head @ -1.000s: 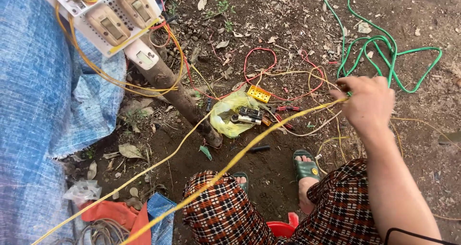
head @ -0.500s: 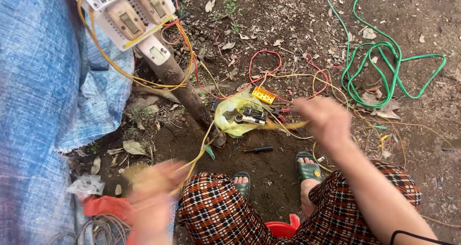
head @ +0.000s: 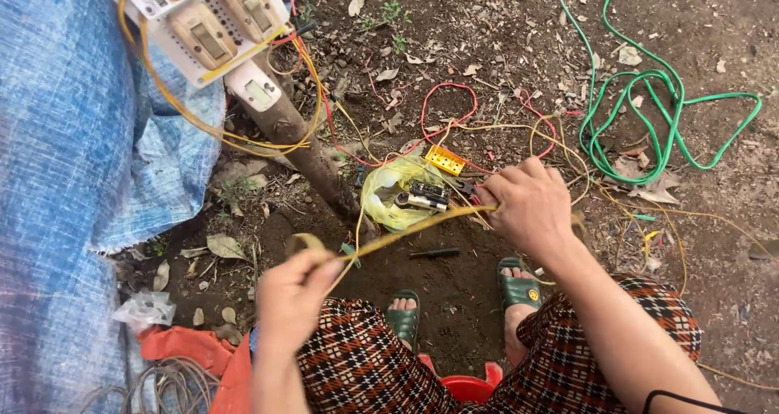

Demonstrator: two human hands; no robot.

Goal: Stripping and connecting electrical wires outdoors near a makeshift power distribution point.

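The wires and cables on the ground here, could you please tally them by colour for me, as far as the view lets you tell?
Yellow wire, stretched between left hand and right hand: 1
Green cable, coiled on the dirt: 1
Red wire, looped: 1
Thin yellowish strands run tangled beyond these, uncountable.
Total: 3

Between the left hand point(head: 290, 296) and right hand point(head: 527, 205) a taut yellow flat cable point(head: 406, 229) bars the way. Below it lies open bare brown dirt point(head: 454, 300), broken only by a small black pen-like tool point(head: 434, 253). Beyond the right hand, tangled thin red and yellow wires point(head: 454, 122) and a crumpled yellow plastic bag of small parts point(head: 398, 191) crowd the ground. Ahead of the left hand stands a leaning brown wooden post point(head: 304, 150); to its left hangs a blue woven tarpaulin point(head: 73, 163).
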